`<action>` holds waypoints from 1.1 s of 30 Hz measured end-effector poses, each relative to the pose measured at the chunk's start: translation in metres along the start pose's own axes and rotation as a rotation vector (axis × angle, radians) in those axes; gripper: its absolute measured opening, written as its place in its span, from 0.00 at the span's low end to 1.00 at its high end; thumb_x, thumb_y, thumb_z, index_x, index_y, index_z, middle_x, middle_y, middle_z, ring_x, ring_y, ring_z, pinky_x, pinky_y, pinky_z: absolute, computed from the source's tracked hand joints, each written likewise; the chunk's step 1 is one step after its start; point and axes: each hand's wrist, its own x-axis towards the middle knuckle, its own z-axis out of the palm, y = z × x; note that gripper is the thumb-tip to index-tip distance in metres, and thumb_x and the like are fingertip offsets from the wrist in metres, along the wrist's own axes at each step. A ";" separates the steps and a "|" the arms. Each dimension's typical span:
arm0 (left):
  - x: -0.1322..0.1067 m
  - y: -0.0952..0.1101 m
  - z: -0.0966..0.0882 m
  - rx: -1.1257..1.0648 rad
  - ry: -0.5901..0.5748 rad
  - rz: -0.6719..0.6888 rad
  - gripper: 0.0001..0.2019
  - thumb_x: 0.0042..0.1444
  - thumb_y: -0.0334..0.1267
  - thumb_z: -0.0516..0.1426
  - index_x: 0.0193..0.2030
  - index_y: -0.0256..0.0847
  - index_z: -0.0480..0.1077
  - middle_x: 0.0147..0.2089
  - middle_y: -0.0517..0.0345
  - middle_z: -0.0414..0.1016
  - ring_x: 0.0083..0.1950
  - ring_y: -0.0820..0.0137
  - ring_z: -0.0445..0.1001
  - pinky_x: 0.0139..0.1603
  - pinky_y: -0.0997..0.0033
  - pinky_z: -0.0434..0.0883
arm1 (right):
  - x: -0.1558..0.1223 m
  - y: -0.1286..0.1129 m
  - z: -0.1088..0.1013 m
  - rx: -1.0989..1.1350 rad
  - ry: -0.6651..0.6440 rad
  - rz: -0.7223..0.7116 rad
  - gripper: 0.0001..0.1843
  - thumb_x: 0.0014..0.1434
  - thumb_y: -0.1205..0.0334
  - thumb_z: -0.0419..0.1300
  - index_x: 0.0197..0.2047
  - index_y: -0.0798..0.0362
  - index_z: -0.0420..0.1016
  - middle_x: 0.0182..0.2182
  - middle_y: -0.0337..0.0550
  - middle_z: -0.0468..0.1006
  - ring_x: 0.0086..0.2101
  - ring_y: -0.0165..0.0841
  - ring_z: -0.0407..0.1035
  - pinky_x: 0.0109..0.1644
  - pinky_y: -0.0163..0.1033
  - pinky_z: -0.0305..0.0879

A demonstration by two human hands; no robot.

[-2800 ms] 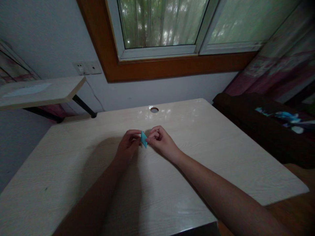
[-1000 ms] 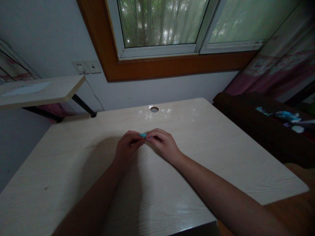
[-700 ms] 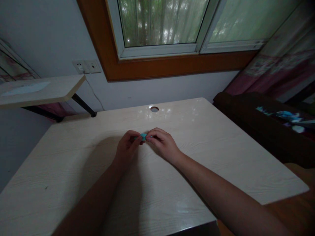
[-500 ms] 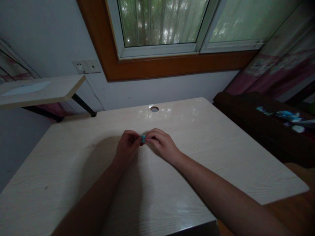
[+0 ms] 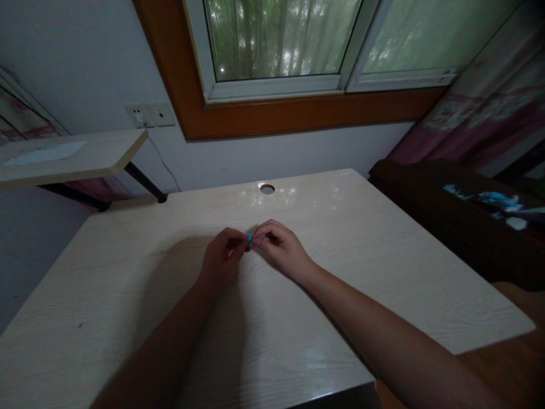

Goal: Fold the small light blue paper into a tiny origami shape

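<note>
Between the fingertips of both hands is a small blue-green piece [image 5: 250,240], too small and too covered to name its kind. My left hand [image 5: 222,254] pinches its left side with thumb and forefinger. From the right, my right hand [image 5: 280,245] pinches the other side, its fingers curled. Both hands are just above or on the pale wood-grain table [image 5: 323,318]; I cannot tell whether they touch it. Most of the small piece is hidden by the fingers.
A round cable hole [image 5: 267,189] is near the table's back edge. At left a raised shelf [image 5: 106,153] stands on black legs [image 5: 147,182]. Behind are a wood-framed window [image 5: 272,122] and wall sockets [image 5: 150,115]. To the right is dark furniture [image 5: 417,193] with blue items on it.
Both hands have shifted very slightly, the left a little to the right, with the small blue-green piece still pinched between them. The fingers of the right hand have adjusted a little.
</note>
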 end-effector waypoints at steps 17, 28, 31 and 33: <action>0.002 -0.006 -0.001 0.078 0.033 -0.012 0.07 0.54 0.38 0.64 0.38 0.41 0.73 0.36 0.56 0.76 0.38 0.69 0.76 0.43 0.68 0.74 | -0.002 0.010 0.007 0.266 0.069 0.215 0.09 0.56 0.55 0.67 0.38 0.50 0.76 0.30 0.39 0.77 0.31 0.31 0.71 0.37 0.37 0.67; 0.002 -0.007 0.000 0.054 0.015 -0.091 0.09 0.53 0.40 0.65 0.36 0.41 0.71 0.33 0.59 0.75 0.34 0.71 0.74 0.38 0.72 0.72 | -0.002 0.011 0.007 0.301 0.052 0.195 0.08 0.57 0.57 0.66 0.39 0.49 0.76 0.32 0.40 0.79 0.34 0.31 0.74 0.40 0.38 0.71; 0.003 -0.006 0.000 0.066 0.023 -0.093 0.09 0.53 0.41 0.65 0.36 0.40 0.72 0.33 0.59 0.75 0.34 0.71 0.75 0.38 0.72 0.72 | -0.003 0.011 0.007 0.309 0.047 0.193 0.08 0.58 0.57 0.66 0.40 0.49 0.76 0.33 0.40 0.80 0.35 0.32 0.75 0.41 0.39 0.71; 0.003 -0.007 0.001 0.054 0.031 -0.095 0.09 0.53 0.40 0.65 0.36 0.40 0.72 0.33 0.59 0.75 0.35 0.71 0.75 0.39 0.72 0.72 | -0.002 0.012 0.007 0.320 0.060 0.194 0.08 0.57 0.57 0.66 0.40 0.49 0.76 0.33 0.40 0.80 0.35 0.31 0.75 0.42 0.39 0.71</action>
